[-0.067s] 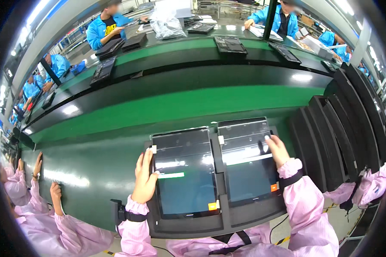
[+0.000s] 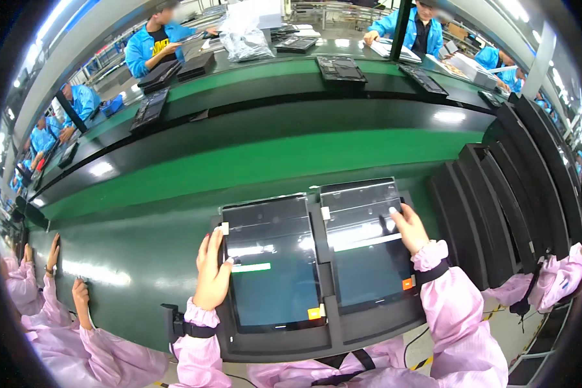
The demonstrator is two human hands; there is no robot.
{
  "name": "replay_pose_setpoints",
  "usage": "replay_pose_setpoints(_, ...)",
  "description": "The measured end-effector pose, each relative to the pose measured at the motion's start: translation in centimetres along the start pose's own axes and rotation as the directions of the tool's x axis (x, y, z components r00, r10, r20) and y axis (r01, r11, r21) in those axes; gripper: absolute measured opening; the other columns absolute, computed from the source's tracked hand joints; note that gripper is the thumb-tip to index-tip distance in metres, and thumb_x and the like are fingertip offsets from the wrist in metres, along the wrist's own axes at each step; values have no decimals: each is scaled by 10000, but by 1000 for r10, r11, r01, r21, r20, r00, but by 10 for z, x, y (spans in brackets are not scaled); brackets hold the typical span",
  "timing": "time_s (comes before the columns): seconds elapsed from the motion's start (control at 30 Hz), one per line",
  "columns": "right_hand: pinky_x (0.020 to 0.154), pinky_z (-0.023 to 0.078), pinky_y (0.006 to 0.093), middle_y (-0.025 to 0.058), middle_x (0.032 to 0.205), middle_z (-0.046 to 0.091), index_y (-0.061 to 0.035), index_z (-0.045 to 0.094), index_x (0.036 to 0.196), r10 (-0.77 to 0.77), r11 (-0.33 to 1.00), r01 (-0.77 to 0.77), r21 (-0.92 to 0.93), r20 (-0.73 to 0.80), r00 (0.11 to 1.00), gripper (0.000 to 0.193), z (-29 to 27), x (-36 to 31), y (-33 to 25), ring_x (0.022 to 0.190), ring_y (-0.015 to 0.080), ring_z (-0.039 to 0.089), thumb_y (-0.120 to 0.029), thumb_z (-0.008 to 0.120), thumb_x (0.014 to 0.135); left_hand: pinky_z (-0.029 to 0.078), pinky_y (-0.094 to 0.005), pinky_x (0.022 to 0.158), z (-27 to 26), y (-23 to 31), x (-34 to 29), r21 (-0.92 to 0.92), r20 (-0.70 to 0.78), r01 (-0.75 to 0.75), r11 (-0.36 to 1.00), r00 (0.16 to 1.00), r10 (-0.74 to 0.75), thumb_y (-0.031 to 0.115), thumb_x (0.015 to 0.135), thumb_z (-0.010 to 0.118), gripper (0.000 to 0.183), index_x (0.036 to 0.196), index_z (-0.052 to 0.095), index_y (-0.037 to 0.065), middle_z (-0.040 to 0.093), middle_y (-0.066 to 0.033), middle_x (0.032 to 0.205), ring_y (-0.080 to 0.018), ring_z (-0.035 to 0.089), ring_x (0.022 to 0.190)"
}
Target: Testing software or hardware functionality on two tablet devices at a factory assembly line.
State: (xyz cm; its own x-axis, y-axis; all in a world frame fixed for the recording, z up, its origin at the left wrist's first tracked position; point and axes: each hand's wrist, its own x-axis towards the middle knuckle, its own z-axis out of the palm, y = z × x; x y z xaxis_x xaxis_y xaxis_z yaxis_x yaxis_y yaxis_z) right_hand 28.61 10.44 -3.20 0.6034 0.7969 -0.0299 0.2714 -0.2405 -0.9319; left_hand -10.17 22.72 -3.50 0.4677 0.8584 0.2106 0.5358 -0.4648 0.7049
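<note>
The green worktop (image 2: 136, 239) carries a black tray (image 2: 271, 344) at its near edge, holding a left screen (image 2: 271, 291) and right screen (image 2: 372, 271). Half-open, the left hand (image 2: 211, 275) and right hand (image 2: 411, 229) touch their respective screens' outer edges; whether either grips cannot be told.

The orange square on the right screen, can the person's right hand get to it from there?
Probably yes: the right hand is at the right edge of the right screen, close to the orange square, and nothing seems to cover it.
</note>
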Motion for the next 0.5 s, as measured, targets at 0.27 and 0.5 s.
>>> replay_pose_setpoints(0.27,1046,238,325,288,1321,333,121,228,1312,-141,948,205,-243,257,956,786,-16,-2,11,1261,323,318,-190,637,716,198,-498,1006,1,61,4,327,80,-340,882,940,333,112,699,576,456,1153,540,128,388,-175,1292,-387,288,1215)
replay_pose_setpoints(0.5,1009,300,355,256,1273,394,73,390,1237,-400,839,365,-403,-3,916,564,1,-3,-11,1202,347,386,-145,602,762,188,-529,1006,7,63,-1,345,150,-404,847,915,375,140,725,550,395,1119,573,132,424,-141,1270,-383,310,1200)
